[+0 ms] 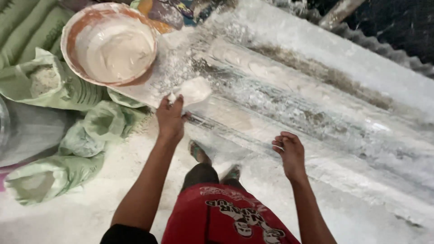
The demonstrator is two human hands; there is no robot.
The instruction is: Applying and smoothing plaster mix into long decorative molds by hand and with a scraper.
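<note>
My left hand (170, 118) reaches forward and grips the near edge of a flat white dough piece (195, 89) that lies on a long flour-dusted corrugated sheet (316, 108). My right hand (289, 152) hovers lower right over the sheet, fingers curled loosely, holding nothing. A round orange-rimmed bowl (72, 49) of white batter stands at the sheet's upper left end, just beyond the dough.
Green sacks (68, 90) with white powder lie at the left, another sack (49, 176) lower left. My feet in sandals (199, 152) stand on the powdery white ground below the sheet. A dark wall and pole (339, 13) are at the top right.
</note>
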